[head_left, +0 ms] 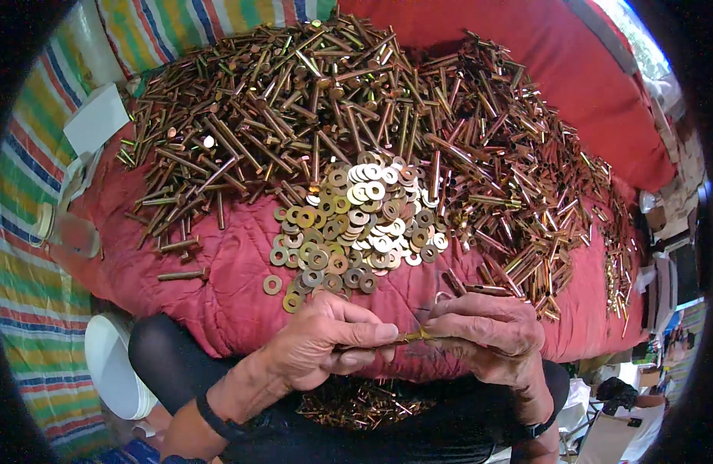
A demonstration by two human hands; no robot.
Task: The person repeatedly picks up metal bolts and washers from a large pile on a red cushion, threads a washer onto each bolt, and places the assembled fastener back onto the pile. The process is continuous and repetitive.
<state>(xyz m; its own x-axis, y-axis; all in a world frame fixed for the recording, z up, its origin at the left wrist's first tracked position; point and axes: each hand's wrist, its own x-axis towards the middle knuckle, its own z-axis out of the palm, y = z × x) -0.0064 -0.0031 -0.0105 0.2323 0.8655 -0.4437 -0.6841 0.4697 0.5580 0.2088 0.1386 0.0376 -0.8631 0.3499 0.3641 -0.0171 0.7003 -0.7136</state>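
My left hand [329, 340] is closed, thumb and fingers pinching one end of a brassy threaded bolt [409, 337]. At the bolt's other end, my right hand [488, 332] is closed too, its fingertips at a small yellowish ring-like part; most of what lies under those fingers is hidden. Just beyond my hands is a heap of flat round washers [356, 224], gold and silvery. Behind it spreads a large pile of long bolts [271, 116] with heads. Many slim metal sleeves [519, 170] are piled on the right.
Everything lies on a red quilted cloth [237, 298]. Between my legs sits a lot of finished-looking small metal hardware [364, 402]. A white bucket [117, 363] stands at left, near a clear jar [74, 234] and a white box [96, 118]. Striped sheeting [39, 325] hangs along the left.
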